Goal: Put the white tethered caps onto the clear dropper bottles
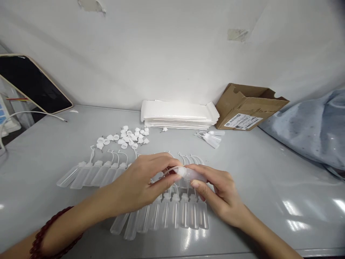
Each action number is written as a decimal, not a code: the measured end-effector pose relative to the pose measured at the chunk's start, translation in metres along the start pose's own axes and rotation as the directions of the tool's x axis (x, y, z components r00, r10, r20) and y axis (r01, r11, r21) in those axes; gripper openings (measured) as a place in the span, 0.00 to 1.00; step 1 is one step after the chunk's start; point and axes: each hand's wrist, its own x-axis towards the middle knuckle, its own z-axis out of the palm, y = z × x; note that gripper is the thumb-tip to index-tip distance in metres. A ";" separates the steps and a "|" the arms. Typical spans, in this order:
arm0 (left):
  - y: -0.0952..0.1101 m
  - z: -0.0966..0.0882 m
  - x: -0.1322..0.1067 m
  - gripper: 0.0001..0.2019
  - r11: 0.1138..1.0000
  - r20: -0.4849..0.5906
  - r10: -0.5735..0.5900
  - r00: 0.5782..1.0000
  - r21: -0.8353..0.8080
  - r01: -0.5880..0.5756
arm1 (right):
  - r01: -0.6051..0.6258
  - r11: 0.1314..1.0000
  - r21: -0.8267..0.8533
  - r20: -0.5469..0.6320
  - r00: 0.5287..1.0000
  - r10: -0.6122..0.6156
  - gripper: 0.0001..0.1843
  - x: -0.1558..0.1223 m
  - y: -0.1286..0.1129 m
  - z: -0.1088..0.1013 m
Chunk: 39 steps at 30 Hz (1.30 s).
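Note:
Both hands meet over the middle of the table on one small translucent squeeze bottle, tilted nearly flat with its neck to the left. Its body sits between the fingers and thumb of my right hand. My left hand pinches at the white neck end, where a thin strap curves out; the tip is partly hidden by the fingers. Below the hands lies a row of similar bottles with straps. Another row of bottles runs behind my left hand, partly covered by it.
Loose white nozzle caps lie in a pile behind the bottles. White padded envelopes are stacked against the wall beside an open cardboard box. Several bottles lie before the box. A phone leans at left, blue cloth at right.

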 end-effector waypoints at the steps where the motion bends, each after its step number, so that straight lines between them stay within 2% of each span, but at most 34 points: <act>1: 0.000 0.000 0.000 0.08 1.000 -0.001 0.021 1.000 0.003 -0.021 | -0.033 0.999 0.022 0.015 0.999 0.032 0.13 0.001 -0.001 -0.001; 4: 0.001 0.000 0.000 0.08 0.995 0.017 -0.063 0.998 -0.078 0.064 | -0.044 0.999 0.017 0.017 0.999 0.043 0.14 0.001 -0.001 -0.001; 7: 0.004 0.000 0.001 0.14 0.966 0.079 -0.196 0.977 -0.154 0.206 | 0.049 0.997 -0.059 -0.036 0.998 -0.051 0.17 -0.001 0.000 0.001; 10: 0.005 -0.001 0.000 0.17 0.943 0.140 -0.239 0.961 -0.204 0.264 | 0.115 0.988 -0.099 -0.064 0.990 -0.122 0.18 -0.003 0.001 0.003; 13: 0.005 -0.001 0.000 0.14 0.948 0.128 -0.233 0.964 -0.190 0.255 | 0.073 0.996 -0.058 -0.041 0.996 -0.075 0.16 -0.002 0.000 0.001; 16: 0.004 -0.001 0.000 0.11 0.972 0.092 -0.194 0.977 -0.116 0.204 | -0.046 0.999 0.026 -0.009 0.999 0.046 0.14 0.000 -0.003 -0.002; 19: 0.001 0.000 0.000 0.08 0.997 0.028 -0.060 0.998 -0.042 0.061 | -0.165 0.975 0.146 0.020 0.986 0.164 0.12 0.001 -0.004 -0.003; 21: 0.000 0.000 0.000 0.07 0.999 0.003 -0.002 1.000 -0.035 0.002 | -0.202 0.956 0.211 0.037 0.979 0.198 0.11 0.002 -0.004 -0.003; 22: 0.000 0.000 0.000 0.07 0.998 0.008 -0.009 1.000 -0.060 0.009 | -0.205 0.952 0.227 0.043 0.979 0.200 0.11 0.002 -0.004 -0.003; 24: 0.001 -0.001 0.001 0.07 0.985 0.052 -0.089 0.995 -0.146 0.096 | -0.193 0.956 0.219 0.043 0.981 0.188 0.11 0.001 -0.004 -0.002; 27: 0.004 -0.002 0.002 0.10 0.944 0.111 -0.209 0.972 -0.237 0.230 | -0.128 0.985 0.120 0.010 0.992 0.128 0.13 0.000 -0.004 -0.001; 30: 0.006 -0.002 0.003 0.14 0.919 0.148 -0.253 0.956 -0.272 0.285 | -0.065 0.997 0.036 -0.019 0.998 0.066 0.14 -0.001 -0.004 0.000; 36: 0.004 0.000 0.001 0.14 0.954 0.126 -0.223 0.967 -0.174 0.243 | -0.117 0.990 0.073 -0.004 0.993 0.118 0.13 -0.001 -0.004 0.000; 39: 0.000 0.002 -0.001 0.11 0.987 0.071 -0.123 0.990 -0.096 0.129 | -0.162 0.980 0.116 -0.002 0.987 0.164 0.11 0.000 -0.004 -0.001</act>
